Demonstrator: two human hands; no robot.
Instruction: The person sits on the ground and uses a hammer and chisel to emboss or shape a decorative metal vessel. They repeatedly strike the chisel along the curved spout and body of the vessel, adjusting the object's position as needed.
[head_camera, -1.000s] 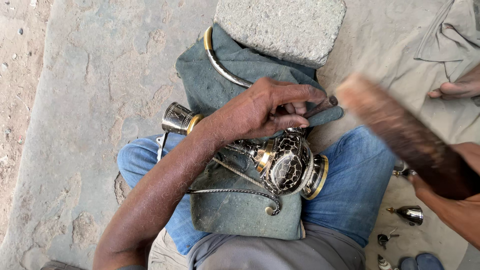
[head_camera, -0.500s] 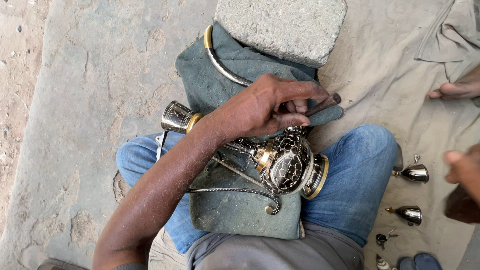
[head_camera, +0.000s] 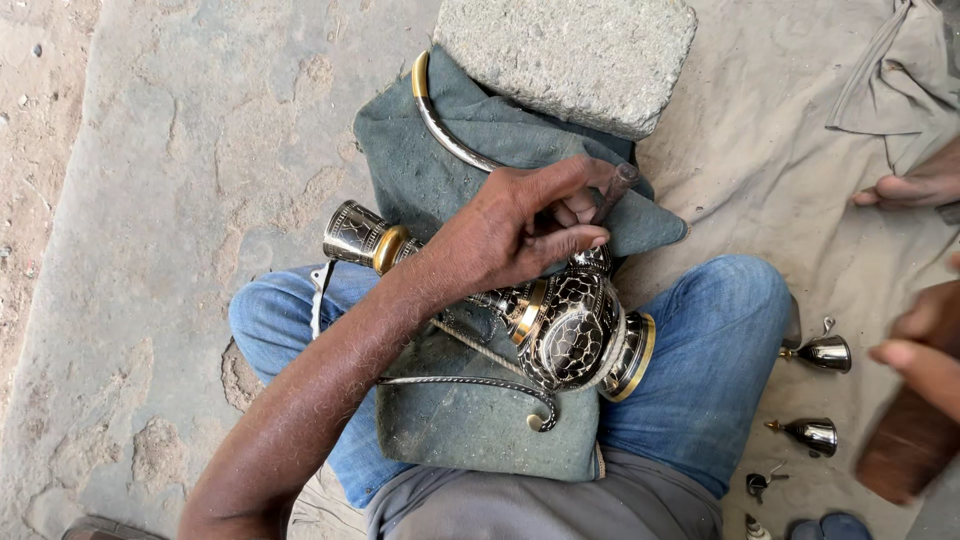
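Note:
An ornate black-and-gold metal vessel (head_camera: 575, 335) lies on its side on a green cloth (head_camera: 450, 170) across my lap. My left hand (head_camera: 520, 235) rests on the vessel's neck and grips a thin metal chisel (head_camera: 617, 185), whose tip is hidden behind my fingers near the vessel's body. My right hand (head_camera: 925, 360) is blurred at the right edge, closed around a brown wooden mallet (head_camera: 900, 450) and well apart from the vessel. A thin curled metal handle (head_camera: 480, 385) runs under my forearm.
A rough stone block (head_camera: 570, 55) pins the cloth's far end, with a curved metal band (head_camera: 440, 120) beside it. Two small bell-shaped metal pieces (head_camera: 822, 352) (head_camera: 812, 433) lie on the sheet at right. Another person's foot (head_camera: 915, 185) rests near a grey cloth (head_camera: 900, 70).
The mallet, close to the chisel a second ago, has swung away to the right edge and now sits lower. My left hand has kept its hold on the chisel.

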